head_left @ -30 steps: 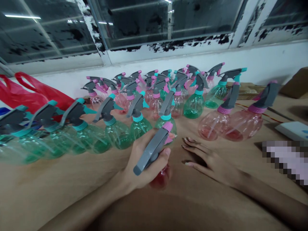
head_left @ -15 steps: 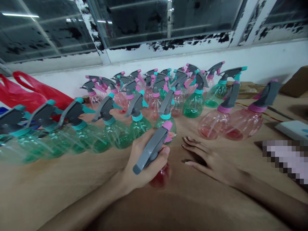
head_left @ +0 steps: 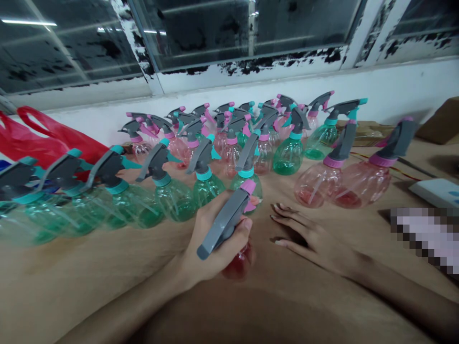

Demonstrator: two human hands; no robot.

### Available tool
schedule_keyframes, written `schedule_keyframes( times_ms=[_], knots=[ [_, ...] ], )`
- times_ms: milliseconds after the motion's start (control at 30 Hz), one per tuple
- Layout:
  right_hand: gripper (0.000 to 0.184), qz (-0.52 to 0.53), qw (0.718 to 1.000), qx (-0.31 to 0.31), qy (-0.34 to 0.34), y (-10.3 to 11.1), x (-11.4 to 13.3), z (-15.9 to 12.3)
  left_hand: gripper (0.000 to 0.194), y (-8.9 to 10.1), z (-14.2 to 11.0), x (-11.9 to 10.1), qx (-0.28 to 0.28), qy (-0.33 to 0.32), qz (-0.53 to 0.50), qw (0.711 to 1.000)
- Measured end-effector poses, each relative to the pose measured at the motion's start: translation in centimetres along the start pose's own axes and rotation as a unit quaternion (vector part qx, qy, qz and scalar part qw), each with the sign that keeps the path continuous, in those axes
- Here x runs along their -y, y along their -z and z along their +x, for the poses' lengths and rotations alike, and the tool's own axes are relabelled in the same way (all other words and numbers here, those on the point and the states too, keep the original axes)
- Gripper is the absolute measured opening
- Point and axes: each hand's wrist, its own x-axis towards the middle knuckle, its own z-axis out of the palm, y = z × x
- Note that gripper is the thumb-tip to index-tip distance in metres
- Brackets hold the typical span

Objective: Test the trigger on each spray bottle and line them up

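Observation:
My left hand is wrapped round the neck of a pink spray bottle with a grey head and pink nozzle. Its lower body shows below my fingers and looks to stand on the table; the collar is hidden by the hand. Palm down on the wooden table, my right hand lies with its fingers spread and holds nothing. A green spray bottle with a turquoise collar stands just beyond my left hand. Two pink spray bottles stand beyond my right hand.
Green spray bottles form a row along the left. Behind them several pink and green bottles crowd towards the wall. A red plastic bag lies at far left. Rightward are a white box, a brown carton and a blurred-out object.

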Motion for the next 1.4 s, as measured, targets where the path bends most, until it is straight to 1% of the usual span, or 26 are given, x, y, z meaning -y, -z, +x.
schedule_keyframes(
  times_ms=[267,433,767,900,1133,1400],
  knots=[
    [0.051,0.009,1.0,-0.001,-0.001,0.01,0.09,0.03,0.01,-0.1,0.09,0.0,-0.008,-0.005,-0.001,1.0],
    [0.052,0.008,1.0,0.005,-0.001,0.15,0.18,0.05,0.014,0.06,0.15,-0.19,-0.001,0.005,-0.001,1.0],
    [0.052,-0.006,1.0,0.007,0.005,0.06,0.02,0.03,0.009,-0.11,0.15,-0.19,-0.003,0.015,0.004,1.0],
    [0.051,0.003,1.0,0.001,0.003,0.12,0.11,0.06,0.011,0.01,0.24,-0.31,-0.001,0.011,0.003,1.0],
    [0.051,0.016,1.0,-0.002,0.003,0.1,0.13,0.06,0.008,-0.03,0.02,-0.18,-0.005,0.01,0.014,1.0],
    [0.051,0.003,1.0,0.006,0.003,0.26,0.25,0.1,0.009,-0.09,0.01,-0.13,-0.01,0.006,0.013,1.0]
  ],
)
